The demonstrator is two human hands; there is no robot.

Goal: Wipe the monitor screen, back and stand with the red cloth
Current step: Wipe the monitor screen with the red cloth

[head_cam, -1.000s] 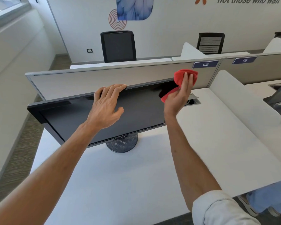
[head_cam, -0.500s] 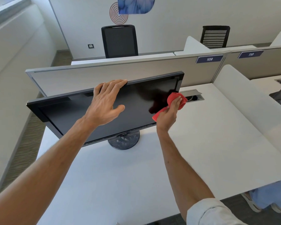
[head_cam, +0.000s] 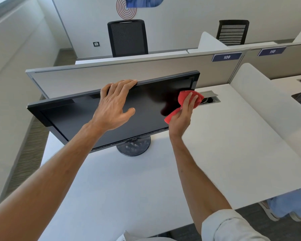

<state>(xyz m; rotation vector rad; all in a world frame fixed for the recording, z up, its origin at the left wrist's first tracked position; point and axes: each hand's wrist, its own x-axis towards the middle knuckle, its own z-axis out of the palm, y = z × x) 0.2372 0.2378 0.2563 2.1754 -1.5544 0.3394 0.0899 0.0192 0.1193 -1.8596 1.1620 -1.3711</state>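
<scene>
Since a second ago, when my right hand (head_cam: pixel 181 119) held the red cloth (head_cam: pixel 181 97) over the top right corner of the monitor (head_cam: pixel 80 119), it has come down the screen's right edge and now sits near mid-height, fingers curled round the bunched cloth against the glass. My left hand (head_cam: pixel 113 105) has stayed put, laid flat on the monitor's top edge, fingers straight, steadying it. I judge the screen pass is under way, with the back and the stand (head_cam: pixel 134 146) beneath the monitor still to do. Just right of the monitor a cable box (head_cam: pixel 209 100) is sunk in the desk (head_cam: pixel 129 188), lid raised; inside are what look like cables
</scene>
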